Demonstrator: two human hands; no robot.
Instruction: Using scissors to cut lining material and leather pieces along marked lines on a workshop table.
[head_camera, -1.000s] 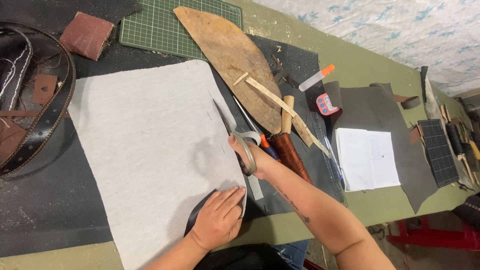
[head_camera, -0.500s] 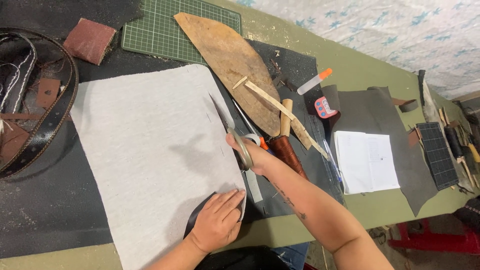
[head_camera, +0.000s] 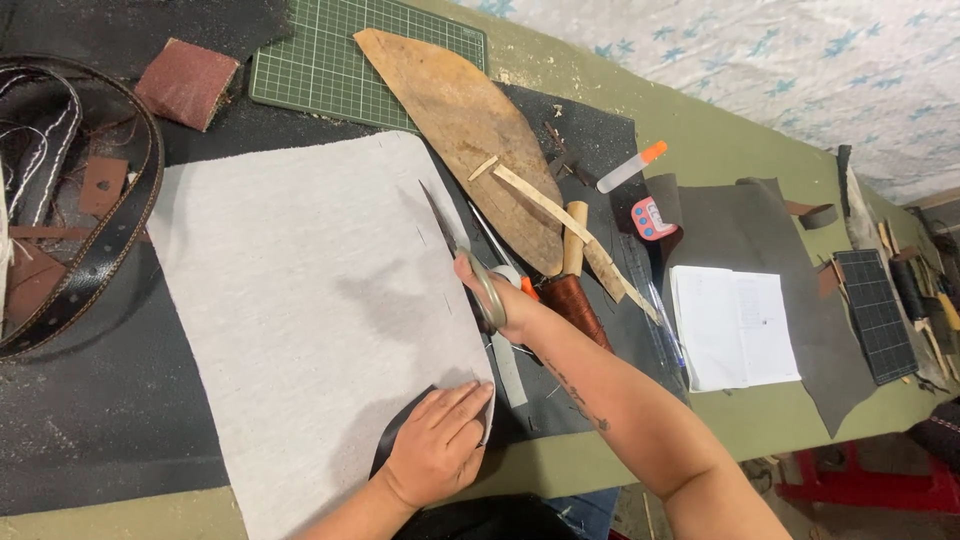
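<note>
Your right hand (head_camera: 492, 288) has its fingers closed through the loops of the scissors (head_camera: 462, 256); since a second ago the blades have advanced up the right margin of the grey fabric sheet (head_camera: 310, 300), and a narrow trimmed strip (head_camera: 507, 365) now lies just beside that edge, so the cut looks roughly half run. Your left hand (head_camera: 435, 447) lies flat, fingers extended and holding nothing, pressing the sheet's near right corner; it has barely shifted. The sheet rests on dark leather on the green worktop (head_camera: 720, 130), its far edge near the green cutting mat (head_camera: 345, 60). Right of the scissors: a tan leather offcut (head_camera: 465, 120), a spool of brown thread (head_camera: 577, 305), a white paper sheet (head_camera: 735, 325). At left, a dark belt (head_camera: 100, 250) curls beside a brown sanding block (head_camera: 187, 82). No containers in view.
</note>
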